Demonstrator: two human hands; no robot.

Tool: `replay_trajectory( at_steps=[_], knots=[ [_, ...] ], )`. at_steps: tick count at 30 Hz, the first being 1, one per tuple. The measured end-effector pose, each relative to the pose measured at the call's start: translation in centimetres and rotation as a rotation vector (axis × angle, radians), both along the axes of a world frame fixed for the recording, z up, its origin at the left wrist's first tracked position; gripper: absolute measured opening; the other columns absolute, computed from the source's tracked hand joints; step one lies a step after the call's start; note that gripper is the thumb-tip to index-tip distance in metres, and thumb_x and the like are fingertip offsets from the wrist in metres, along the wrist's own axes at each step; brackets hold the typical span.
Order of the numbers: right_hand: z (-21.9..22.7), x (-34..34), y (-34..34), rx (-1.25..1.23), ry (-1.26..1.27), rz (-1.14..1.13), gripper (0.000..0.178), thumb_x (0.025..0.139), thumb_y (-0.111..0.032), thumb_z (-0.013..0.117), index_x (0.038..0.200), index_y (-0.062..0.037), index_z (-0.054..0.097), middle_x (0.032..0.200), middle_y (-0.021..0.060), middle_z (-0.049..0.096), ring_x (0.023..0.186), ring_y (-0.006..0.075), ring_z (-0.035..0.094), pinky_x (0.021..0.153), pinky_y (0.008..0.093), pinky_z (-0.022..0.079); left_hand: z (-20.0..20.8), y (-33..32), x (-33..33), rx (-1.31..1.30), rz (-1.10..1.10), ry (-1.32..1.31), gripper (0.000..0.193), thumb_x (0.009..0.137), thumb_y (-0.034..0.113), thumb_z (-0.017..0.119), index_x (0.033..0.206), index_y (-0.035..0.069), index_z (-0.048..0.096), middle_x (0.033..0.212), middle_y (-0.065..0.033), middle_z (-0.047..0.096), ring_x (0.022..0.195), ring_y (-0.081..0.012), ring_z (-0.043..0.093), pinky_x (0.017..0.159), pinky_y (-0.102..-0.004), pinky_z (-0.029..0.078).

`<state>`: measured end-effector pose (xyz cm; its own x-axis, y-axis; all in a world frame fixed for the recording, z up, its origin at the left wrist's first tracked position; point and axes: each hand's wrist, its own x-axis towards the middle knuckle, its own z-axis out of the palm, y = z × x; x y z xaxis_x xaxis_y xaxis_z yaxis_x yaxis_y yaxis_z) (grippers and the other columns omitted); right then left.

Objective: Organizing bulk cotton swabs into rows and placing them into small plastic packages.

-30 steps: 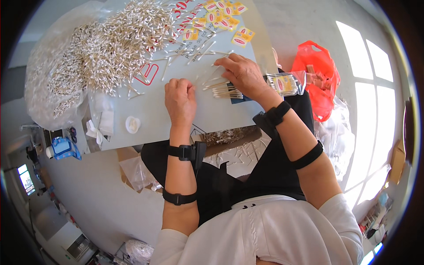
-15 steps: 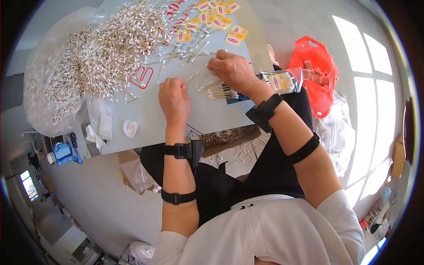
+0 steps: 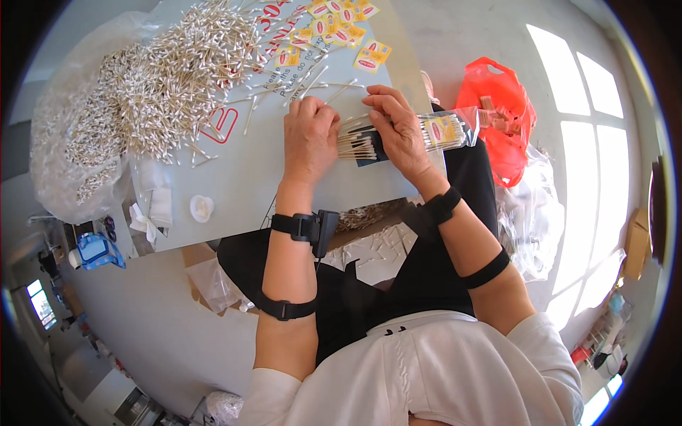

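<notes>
A small row of cotton swabs [image 3: 359,148] lies on a dark blue piece [image 3: 371,157] at the table's near right. At the swabs' left ends my left hand [image 3: 311,138] is closed, fingers curled down; its fingertips hide what they pinch. My right hand [image 3: 399,133] is over the right part of the dark piece, thumb and fingers apart. To its right lies a clear pouch [image 3: 446,130] filled with swabs and a yellow label card. Loose swabs [image 3: 312,84] are scattered beyond my left hand.
A big heap of cotton swabs [image 3: 170,85] spills from a clear plastic bag [image 3: 53,156] at the left. Yellow cards [image 3: 334,28] lie at the far edge. A white round item [image 3: 202,208] sits near the front edge. A red bag [image 3: 497,106] stands beyond the table's right side.
My left hand has moved right, up to the swabs' ends. My right hand has shifted right and its fingers have spread from a closed pose.
</notes>
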<state>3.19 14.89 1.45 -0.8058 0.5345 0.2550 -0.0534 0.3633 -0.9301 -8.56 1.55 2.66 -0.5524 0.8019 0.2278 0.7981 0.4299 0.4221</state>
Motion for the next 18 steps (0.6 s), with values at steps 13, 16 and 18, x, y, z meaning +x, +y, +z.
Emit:
replay_trajectory(
  at_steps=[13, 16, 18],
  knots=[
    [-0.9, -1.0, -2.9, -0.405, 0.144, -0.01, 0.036, 0.103, -0.02, 0.048, 0.13, 0.003, 0.055, 0.145, 0.0178, 0.046, 0.135, 0.0281, 0.044, 0.111, 0.0348, 0.032, -1.6, -1.2, 7.3, -0.233, 0.217, 0.054, 0.082, 0.089, 0.042, 0.065, 0.149, -0.001, 0.031, 0.156, -0.0242, 0.026, 0.148, -0.0382, 0.019, 0.117, -0.0581, 0.013],
    [-1.0, -0.5, -2.0, -0.421, 0.12, 0.021, 0.039, 0.105, -0.024, 0.045, 0.132, 0.0031, 0.054, 0.146, 0.0159, 0.045, 0.134, 0.0245, 0.044, 0.112, 0.0339, 0.034, -1.5, -1.1, 7.2, -0.182, 0.225, 0.024, 0.078, 0.092, 0.041, 0.062, 0.149, -0.002, 0.03, 0.156, -0.0275, 0.024, 0.148, -0.0409, 0.017, 0.117, -0.0566, 0.014],
    [-1.3, -0.2, -1.7, -0.395, 0.099, 0.009, 0.042, 0.106, -0.026, 0.043, 0.134, 0.0034, 0.053, 0.147, 0.0138, 0.044, 0.133, 0.021, 0.044, 0.112, 0.0328, 0.035, -1.5, -1.1, 7.0, -0.153, 0.21, 0.008, 0.074, 0.095, 0.039, 0.059, 0.149, -0.002, 0.03, 0.155, -0.0285, 0.023, 0.147, -0.0423, 0.017, 0.118, -0.0545, 0.015]
  ],
)
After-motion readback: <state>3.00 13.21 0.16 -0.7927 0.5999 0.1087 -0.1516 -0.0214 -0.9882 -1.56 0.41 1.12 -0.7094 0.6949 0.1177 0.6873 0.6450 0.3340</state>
